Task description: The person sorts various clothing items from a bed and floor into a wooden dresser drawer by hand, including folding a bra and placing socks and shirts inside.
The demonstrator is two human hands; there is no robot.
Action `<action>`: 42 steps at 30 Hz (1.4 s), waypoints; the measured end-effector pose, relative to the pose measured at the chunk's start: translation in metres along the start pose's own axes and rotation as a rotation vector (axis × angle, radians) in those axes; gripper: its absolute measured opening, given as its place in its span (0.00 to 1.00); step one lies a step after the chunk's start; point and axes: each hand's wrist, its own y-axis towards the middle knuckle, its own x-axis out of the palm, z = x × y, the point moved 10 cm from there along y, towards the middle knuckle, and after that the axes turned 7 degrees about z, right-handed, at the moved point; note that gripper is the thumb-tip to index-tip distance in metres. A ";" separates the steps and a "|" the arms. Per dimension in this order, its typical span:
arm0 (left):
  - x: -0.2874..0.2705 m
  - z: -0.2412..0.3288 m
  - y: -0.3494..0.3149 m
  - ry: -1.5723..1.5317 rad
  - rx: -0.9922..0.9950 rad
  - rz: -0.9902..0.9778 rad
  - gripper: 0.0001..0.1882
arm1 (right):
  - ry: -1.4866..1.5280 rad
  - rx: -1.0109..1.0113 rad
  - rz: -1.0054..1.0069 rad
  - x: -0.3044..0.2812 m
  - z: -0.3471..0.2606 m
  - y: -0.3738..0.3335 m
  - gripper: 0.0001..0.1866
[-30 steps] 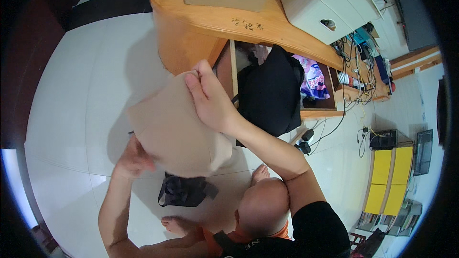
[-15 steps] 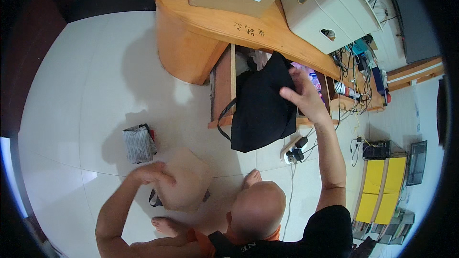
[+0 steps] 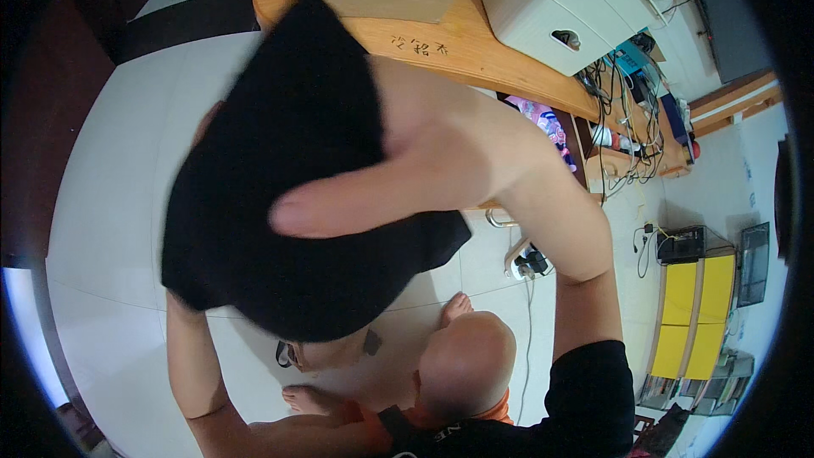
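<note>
We find the fingers of the bare right hand (image 3: 432,144) closed on a soft black cloth article (image 3: 271,140) raised before the curved orange-brown wooden worktop (image 3: 475,55), the thumb laid across its face presumably to stop the limp fabric slipping; the bare left hand (image 3: 206,123) is mostly hidden behind it, its grip impossible to tell. We note a brown cardboard box (image 3: 386,2) and a slotted white plastic case (image 3: 526,25) on the worktop, a purple patterned bundle (image 3: 547,127) under its edge, glossy white floor tiles (image 3: 110,203) before it, and a yellow-fronted cabinet (image 3: 691,309) beyond its right end.
</note>
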 end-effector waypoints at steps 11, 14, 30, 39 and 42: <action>-0.078 -0.006 0.011 -0.446 0.162 0.267 0.18 | 0.562 0.496 -0.369 0.157 0.080 -0.050 0.41; -0.054 0.006 0.002 -0.620 0.136 0.236 0.09 | 0.550 0.660 -0.340 0.195 0.132 -0.088 0.39; -0.015 0.060 -0.039 0.404 0.303 -0.379 0.35 | 0.618 0.492 0.085 0.110 0.087 -0.076 0.24; 0.041 0.002 -0.061 0.851 -0.006 -0.479 0.29 | 0.270 0.411 0.139 0.115 0.085 -0.077 0.23; 0.035 0.011 -0.064 0.918 0.063 -0.514 0.20 | 0.191 0.203 0.449 0.074 0.074 -0.083 0.37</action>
